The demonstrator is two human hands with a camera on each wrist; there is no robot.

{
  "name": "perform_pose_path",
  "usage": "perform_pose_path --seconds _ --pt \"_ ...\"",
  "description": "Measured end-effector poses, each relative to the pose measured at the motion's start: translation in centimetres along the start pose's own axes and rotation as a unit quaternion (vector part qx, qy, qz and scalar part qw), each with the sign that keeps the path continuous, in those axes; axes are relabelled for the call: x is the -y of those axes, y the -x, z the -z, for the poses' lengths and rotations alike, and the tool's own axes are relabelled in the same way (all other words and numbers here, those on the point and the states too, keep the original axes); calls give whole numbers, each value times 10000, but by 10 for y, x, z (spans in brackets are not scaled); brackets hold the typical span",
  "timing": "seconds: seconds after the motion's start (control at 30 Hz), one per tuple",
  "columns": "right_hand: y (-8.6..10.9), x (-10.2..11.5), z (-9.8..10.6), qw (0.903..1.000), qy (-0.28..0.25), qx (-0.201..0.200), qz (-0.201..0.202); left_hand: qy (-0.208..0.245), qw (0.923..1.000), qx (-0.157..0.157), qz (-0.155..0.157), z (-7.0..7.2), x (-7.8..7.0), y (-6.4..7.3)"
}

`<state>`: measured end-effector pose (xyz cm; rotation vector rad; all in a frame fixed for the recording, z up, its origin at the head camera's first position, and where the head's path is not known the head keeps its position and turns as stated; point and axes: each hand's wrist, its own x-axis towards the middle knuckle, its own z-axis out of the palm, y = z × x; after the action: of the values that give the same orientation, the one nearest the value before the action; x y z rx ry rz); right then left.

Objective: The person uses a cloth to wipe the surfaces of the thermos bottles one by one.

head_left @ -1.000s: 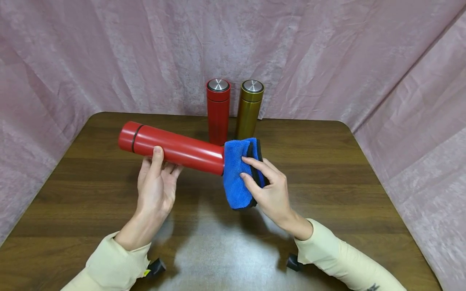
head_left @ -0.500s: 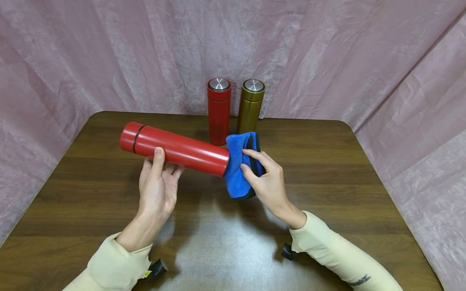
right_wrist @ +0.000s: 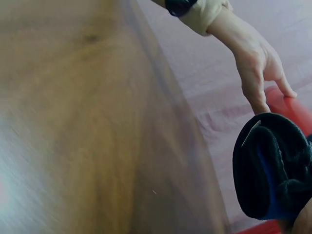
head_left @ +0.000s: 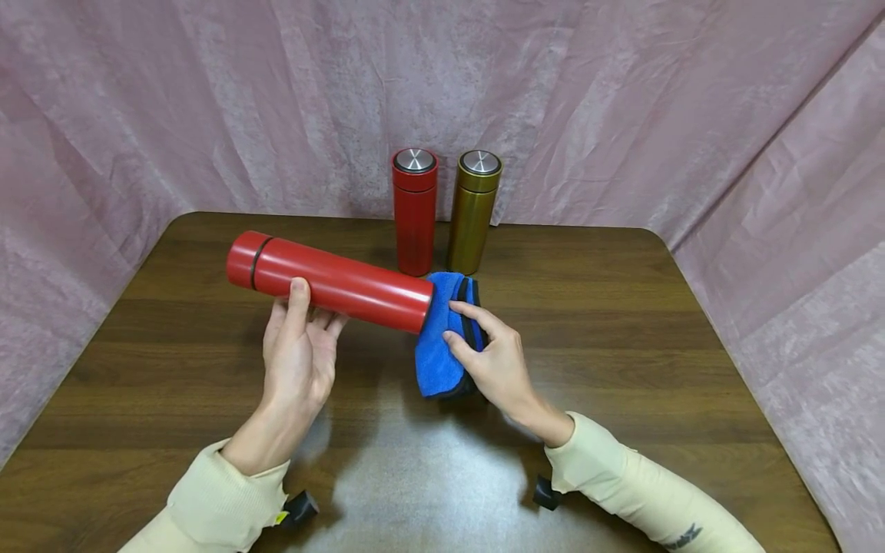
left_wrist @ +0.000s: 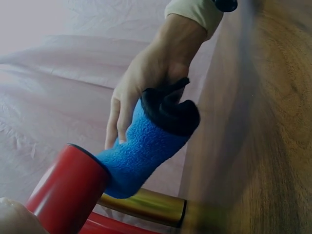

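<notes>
My left hand (head_left: 299,361) grips a red thermos flask (head_left: 346,284) from below, thumb on the near side, and holds it tilted above the table with its lid end up to the left. In my right hand (head_left: 494,361) I pinch a folded blue cloth (head_left: 439,361) with black edging between thumb and fingers. The blue cloth (left_wrist: 141,151) lies against the flask's base in the left wrist view, covering part of the bottom. From the right wrist, the cloth's dark folded edge (right_wrist: 253,165) shows in front, with the left hand (right_wrist: 256,63) on the flask beyond.
A second red flask (head_left: 415,223) and a gold flask (head_left: 473,215) stand upright side by side near the back of the wooden table (head_left: 622,322). Pink curtains (head_left: 311,100) hang behind and at both sides.
My right hand and the cloth rose slightly at the flask's base, then moved down and a little left. The left hand and its flask have stayed almost still.
</notes>
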<state>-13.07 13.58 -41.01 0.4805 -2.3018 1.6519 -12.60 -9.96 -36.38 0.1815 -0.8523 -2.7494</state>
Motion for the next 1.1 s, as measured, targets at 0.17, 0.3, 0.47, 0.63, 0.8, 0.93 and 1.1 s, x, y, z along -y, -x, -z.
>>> perform_pose_path --seconds 0.17,0.3,0.47,0.63,0.8,0.93,1.1 --pt "11 0 -5 9995 -161 180 -180 58 10000 -16 -38 -1 -1 -2" --pt "19 2 -6 9993 -204 289 -126 85 9999 -34 -58 -2 -1 -4" --pt "28 9 -7 9989 -239 406 19 144 9998 -95 -73 -2 -2 -5" --pt "36 15 -8 9986 -249 424 190 183 9997 -122 -96 -3 -4 -6" --pt "42 19 -7 9975 -288 355 541 202 9996 -154 -97 -2 -3 -7" --pt "43 20 -6 9955 -331 295 838 200 9996 -174 -79 -1 -3 -6" --pt "40 20 -2 9937 -54 46 1121 125 9998 -157 -29 0 -4 -5"
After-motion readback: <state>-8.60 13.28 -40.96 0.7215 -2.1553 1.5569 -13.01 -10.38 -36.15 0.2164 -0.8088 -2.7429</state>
